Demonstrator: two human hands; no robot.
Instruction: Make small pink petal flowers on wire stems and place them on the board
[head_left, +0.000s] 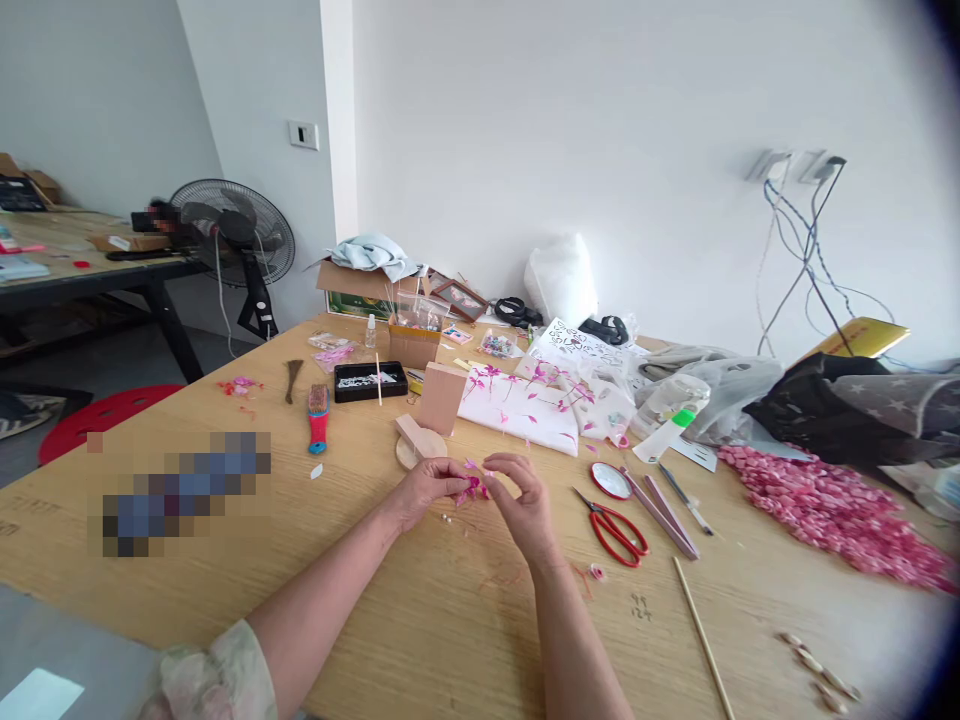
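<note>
A small magenta fabric flower [471, 488] is pinched between the fingertips of my left hand [429, 490], above the middle of the table. My right hand [523, 497] is at the flower's right side, its thumb and index finger drawn together at a petal. Whether a thread or wire runs between those fingers is too small to make out. Just beyond my hands stand an upright wooden block [442, 398] and a round wooden disc [409, 455]. Small white beads [447, 518] lie under my hands. Red-handled scissors [616, 530] rest to the right, blades slightly apart.
Tweezers [667, 515], a round white-filled dish [611, 481], a wooden stick [701, 635] and a heap of pink petals [832, 515] lie right. A white foam board [517, 410] holds magenta flowers. Left are a red-blue brush [318, 420] and a black tray [352, 396].
</note>
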